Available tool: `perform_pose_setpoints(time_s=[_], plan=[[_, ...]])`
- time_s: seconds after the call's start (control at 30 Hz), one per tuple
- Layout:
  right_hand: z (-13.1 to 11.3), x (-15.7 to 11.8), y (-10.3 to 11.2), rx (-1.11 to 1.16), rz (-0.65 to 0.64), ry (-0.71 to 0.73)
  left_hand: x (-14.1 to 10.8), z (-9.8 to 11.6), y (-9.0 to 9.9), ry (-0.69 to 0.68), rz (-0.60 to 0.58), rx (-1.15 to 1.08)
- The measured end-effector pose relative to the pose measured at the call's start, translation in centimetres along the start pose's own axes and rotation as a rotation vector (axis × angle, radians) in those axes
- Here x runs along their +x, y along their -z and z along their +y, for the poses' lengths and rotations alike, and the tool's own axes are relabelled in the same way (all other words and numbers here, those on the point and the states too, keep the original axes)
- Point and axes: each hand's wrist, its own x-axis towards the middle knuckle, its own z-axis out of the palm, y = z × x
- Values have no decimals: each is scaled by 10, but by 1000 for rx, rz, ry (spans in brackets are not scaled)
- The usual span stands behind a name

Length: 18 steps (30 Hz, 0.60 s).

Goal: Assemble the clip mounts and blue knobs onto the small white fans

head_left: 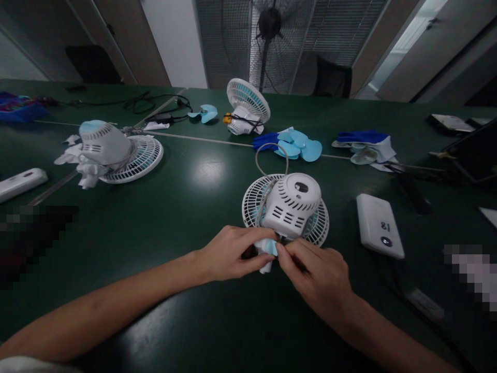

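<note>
A small white fan lies grille-down on the green table, its vented motor housing facing up and a grey cable looped beyond it. At its near edge my left hand is closed, thumb and fingers around a small white-and-light-blue plastic piece. My right hand is closed too, its thumb and forefinger pinching at the right end of that piece, close under the housing. The fingers hide how the piece joins the fan, and I cannot tell its exact kind.
Another white fan lies at left, and one with an orange part stands farther back. Light-blue fan blades, a loose blade and blue-and-white gloves lie beyond. A white power bank is at right.
</note>
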Motion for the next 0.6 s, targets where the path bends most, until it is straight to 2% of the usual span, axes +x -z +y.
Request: perform_pose_setpoints(time_s=[0.13, 0.2, 0.3, 0.4, 0.53, 0.6], plan=[[16, -10, -8, 33, 60, 251, 3, 2, 3, 80, 95, -112], [24, -11, -12, 46, 56, 254, 6, -1, 8, 93, 174, -115], [34, -10, -16, 81, 100, 146, 10, -17, 23, 192, 261, -88], [38, -9, -19, 121, 130, 66, 13, -46, 45, 328, 389, -29], [36, -6, -20, 149, 124, 93, 19, -98, 86, 435, 572, 32], [35, -5, -21, 158, 127, 99, 25, -124, 110, 486, 628, 128]])
